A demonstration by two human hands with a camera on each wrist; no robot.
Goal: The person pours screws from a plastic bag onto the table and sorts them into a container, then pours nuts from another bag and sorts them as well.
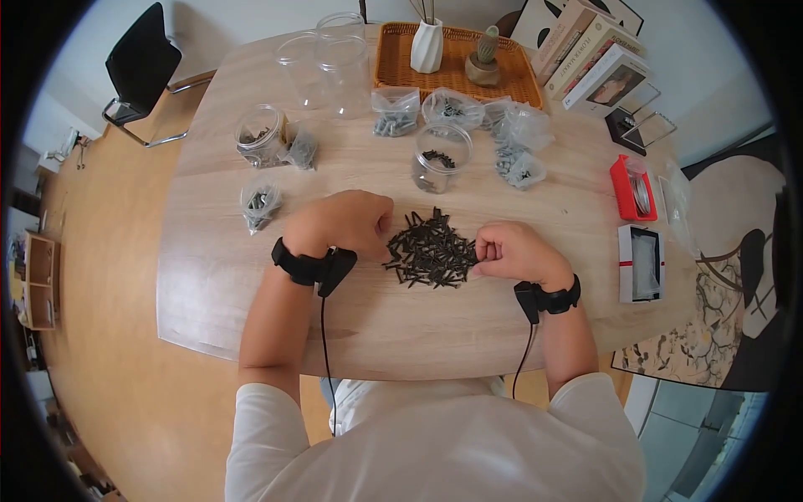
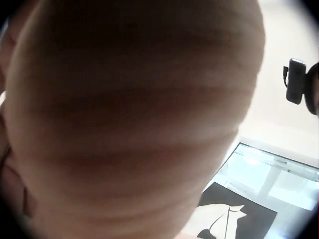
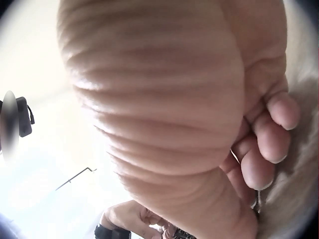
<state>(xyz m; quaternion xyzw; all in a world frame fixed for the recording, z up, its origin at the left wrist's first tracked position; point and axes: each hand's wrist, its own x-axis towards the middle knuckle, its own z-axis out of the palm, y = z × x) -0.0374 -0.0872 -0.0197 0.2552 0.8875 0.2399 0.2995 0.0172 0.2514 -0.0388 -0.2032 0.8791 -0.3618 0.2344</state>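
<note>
A loose pile of black screws (image 1: 432,249) lies on the wooden table (image 1: 335,326). At its left edge is my left hand (image 1: 345,222), back of the hand up and fingers bent down toward the screws; I cannot tell whether it holds one. My right hand (image 1: 517,253) rests at the right edge of the pile with curled fingers. In the right wrist view the thumb and fingertips pinch a thin screw (image 3: 258,200), mostly hidden by the hand. The left wrist view is filled by the left palm (image 2: 134,114).
Behind the pile stands a clear jar (image 1: 442,159) with some black screws inside. Bags of grey hardware (image 1: 396,117) lie beyond it. Another jar (image 1: 261,138) stands at left. A red tray (image 1: 633,191) and a white box (image 1: 641,263) lie at right. A wicker tray (image 1: 393,58) sits behind.
</note>
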